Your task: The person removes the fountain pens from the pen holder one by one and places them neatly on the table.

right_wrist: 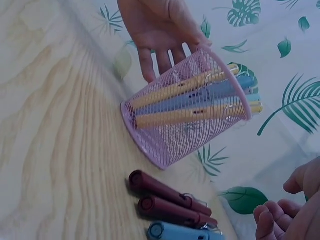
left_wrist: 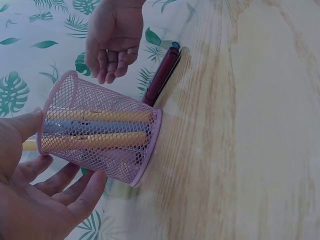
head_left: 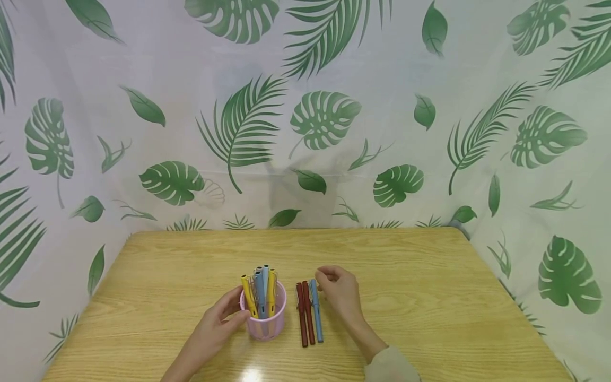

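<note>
A pink, round, metal-looking mesh cup (head_left: 265,330) stands upright on the yellowish wood-grain counter (head_left: 420,307), left of 3 loose pens. The left hand (head_left: 215,324) is partly open and curves round the cup's left side, thumb against the rim, holding it lightly. Inside, 2 slim yellow capped pens (head_left: 248,297) lean along with slim blue capped pens (head_left: 260,297); the blue ones overlap too much to count. Just right of the cup, 2 dark red capped pens (head_left: 302,321) and 1 light blue capped pen (head_left: 317,313) lie side by side, the blue one rightmost. The right hand (head_left: 341,294) is beside the blue pen's far end, fingers loosely bent and holding nothing. Behind the counter hangs a white sheet with green leaf prints (head_left: 324,119).
</note>
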{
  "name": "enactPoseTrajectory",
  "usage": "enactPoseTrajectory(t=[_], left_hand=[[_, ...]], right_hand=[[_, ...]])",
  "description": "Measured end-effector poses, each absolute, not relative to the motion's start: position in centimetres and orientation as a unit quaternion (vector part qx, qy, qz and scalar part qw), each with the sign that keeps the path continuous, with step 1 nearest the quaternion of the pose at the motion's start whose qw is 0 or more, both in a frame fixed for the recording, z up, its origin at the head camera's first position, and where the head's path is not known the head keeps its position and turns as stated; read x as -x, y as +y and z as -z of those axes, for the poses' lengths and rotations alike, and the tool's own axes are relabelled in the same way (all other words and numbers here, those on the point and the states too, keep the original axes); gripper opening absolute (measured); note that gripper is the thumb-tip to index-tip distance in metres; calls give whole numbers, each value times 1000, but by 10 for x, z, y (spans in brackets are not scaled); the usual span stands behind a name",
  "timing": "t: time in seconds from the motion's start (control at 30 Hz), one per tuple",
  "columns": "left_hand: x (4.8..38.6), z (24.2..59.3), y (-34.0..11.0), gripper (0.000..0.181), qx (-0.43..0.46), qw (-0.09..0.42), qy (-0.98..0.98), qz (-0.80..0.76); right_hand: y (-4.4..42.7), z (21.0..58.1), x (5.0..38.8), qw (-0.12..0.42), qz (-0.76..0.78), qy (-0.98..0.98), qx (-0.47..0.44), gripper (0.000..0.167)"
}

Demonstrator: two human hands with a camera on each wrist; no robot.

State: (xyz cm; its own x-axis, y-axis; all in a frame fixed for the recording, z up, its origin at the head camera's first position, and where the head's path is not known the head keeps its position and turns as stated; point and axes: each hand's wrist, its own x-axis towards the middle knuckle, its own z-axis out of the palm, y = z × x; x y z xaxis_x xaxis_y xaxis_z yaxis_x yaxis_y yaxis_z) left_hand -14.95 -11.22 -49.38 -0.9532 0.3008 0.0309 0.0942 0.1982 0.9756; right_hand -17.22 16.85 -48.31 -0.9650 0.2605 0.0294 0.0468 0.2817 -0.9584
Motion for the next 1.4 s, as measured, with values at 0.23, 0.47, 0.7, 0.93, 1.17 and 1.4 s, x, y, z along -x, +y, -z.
enactPoseTrajectory(t=[0.23, 0.47, 0.7, 0.93, 1.17, 1.4], left_hand=[[150, 494, -113, 61, -121, 86, 770, -620], [149, 494, -113, 61, -120, 88, 771, -619], [149, 493, -113, 62, -123, 89, 771, -618], [149, 492, -112, 62, -124, 89, 771, -618], [150, 493, -112, 60, -129, 89, 768, -620], [150, 495, -113, 60, -129, 83, 772, -617]], right_hand=[[156, 470, 171, 91, -614, -780, 78, 25], [141, 459, 169, 98, -636, -764, 50, 24], [128, 459, 169, 97, -635, -766, 25, 21], [120, 465, 175, 97, -616, -782, -4, 24], [113, 469, 176, 96, -619, -779, -24, 27], [106, 471, 176, 92, -618, -780, -32, 26]])
